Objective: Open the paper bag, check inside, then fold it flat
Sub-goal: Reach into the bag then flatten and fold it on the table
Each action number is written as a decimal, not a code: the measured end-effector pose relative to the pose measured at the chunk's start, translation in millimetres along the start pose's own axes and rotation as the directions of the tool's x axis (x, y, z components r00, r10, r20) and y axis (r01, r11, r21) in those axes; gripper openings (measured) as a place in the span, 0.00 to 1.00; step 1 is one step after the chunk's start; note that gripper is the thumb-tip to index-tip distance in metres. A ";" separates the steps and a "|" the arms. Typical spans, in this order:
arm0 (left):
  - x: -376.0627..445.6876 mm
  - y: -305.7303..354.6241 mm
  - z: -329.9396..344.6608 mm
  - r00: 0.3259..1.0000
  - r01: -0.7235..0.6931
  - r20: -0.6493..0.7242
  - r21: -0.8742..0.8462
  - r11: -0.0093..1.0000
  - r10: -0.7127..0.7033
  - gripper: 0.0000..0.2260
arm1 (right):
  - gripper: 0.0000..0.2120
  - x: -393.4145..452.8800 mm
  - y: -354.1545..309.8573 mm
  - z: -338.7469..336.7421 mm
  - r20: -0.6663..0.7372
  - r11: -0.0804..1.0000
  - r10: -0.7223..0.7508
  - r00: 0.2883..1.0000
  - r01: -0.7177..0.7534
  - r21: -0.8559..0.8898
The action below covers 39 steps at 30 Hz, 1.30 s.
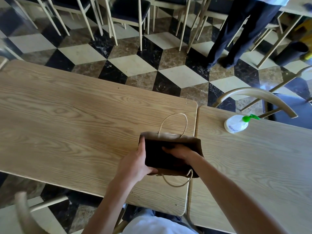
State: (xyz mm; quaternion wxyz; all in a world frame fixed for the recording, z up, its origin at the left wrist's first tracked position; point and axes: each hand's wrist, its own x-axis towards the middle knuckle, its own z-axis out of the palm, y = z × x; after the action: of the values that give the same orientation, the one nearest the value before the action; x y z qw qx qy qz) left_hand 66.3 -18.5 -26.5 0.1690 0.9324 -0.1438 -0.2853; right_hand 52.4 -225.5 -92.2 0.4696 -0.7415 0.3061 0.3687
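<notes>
A brown paper bag (196,144) with twisted paper handles stands on the wooden table (67,119), its mouth spread wide and facing up at me. The inside looks dark and I cannot see any contents. My left hand (136,162) grips the bag's left rim, thumb along the edge. My right hand (179,152) reaches down into the open mouth, fingers spread apart inside. One handle arches up at the far side, the other hangs over the near edge.
A white bottle with a green cap (236,123) lies on the adjoining table (253,166) to the right. A chair (263,102) stands behind it. A person's legs (236,34) stand on the chequered floor beyond, among several chairs.
</notes>
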 end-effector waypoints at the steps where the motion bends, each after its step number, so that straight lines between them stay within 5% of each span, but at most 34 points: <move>1: 0.1 0.3 -0.2 1.000 -0.003 -0.001 -0.003 1.000 0.003 0.54 | 0.26 -1.5 -0.7 -1.1 -0.010 1.000 -0.017 1.000 0.016 -0.024; 8: 3.1 0.2 -0.2 1.000 -0.013 -0.009 0.003 1.000 0.013 0.54 | 0.22 -13.4 -6.0 -4.7 -0.032 0.970 -0.109 0.994 0.099 -0.224; 39: 12.2 5.8 0.5 1.000 -0.004 0.003 -0.028 1.000 0.004 0.55 | 0.22 -43.7 -28.3 -20.7 -0.099 0.864 -0.093 0.991 0.031 -0.503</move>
State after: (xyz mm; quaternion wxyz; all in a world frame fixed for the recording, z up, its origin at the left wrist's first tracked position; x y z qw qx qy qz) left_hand 74.7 -28.3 -30.5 0.1824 0.9293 -0.1418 -0.2882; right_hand 56.8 -229.4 -36.5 0.2538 -0.8681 0.2038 0.3748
